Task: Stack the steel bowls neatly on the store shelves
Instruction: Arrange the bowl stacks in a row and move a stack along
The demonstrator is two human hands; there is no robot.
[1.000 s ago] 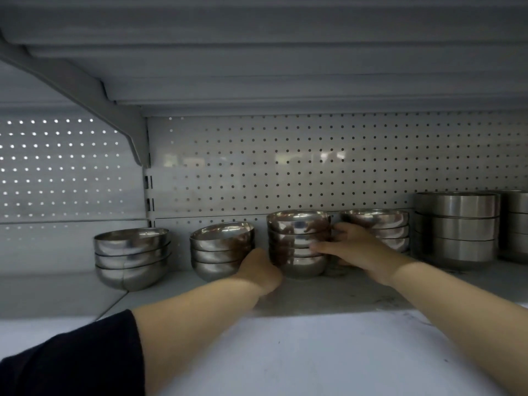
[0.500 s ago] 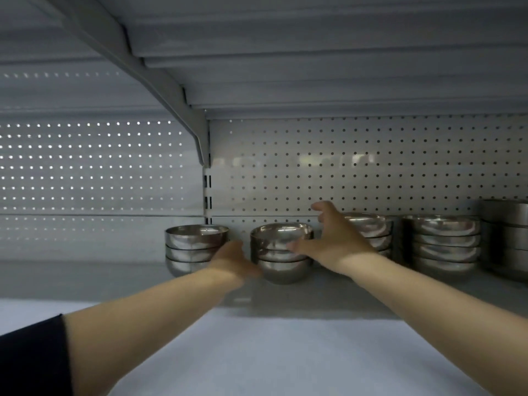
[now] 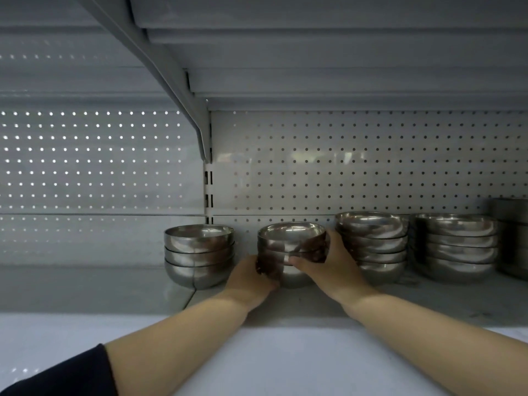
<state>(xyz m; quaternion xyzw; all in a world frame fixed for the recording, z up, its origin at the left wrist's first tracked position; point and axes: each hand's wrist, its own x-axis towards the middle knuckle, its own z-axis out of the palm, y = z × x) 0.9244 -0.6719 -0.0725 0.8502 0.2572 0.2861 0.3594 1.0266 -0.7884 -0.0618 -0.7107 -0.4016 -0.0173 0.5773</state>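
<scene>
Shelf (image 3: 428, 298) with perforated back panel (image 3: 371, 167), carrying a row of steel bowl stacks. I am working on the second stack (image 3: 291, 238) — standing on the shelf between the left stack (image 3: 199, 252) and the taller third stack (image 3: 371, 241). My left hand (image 3: 248, 275) is cupping its lower left side; my right hand (image 3: 328, 264) is wrapping the right side, thumb across the front, both grasping it. I judge it best to be squeezing evenly and sliding — not lifting — keeping rims level and gaps matched.
</scene>
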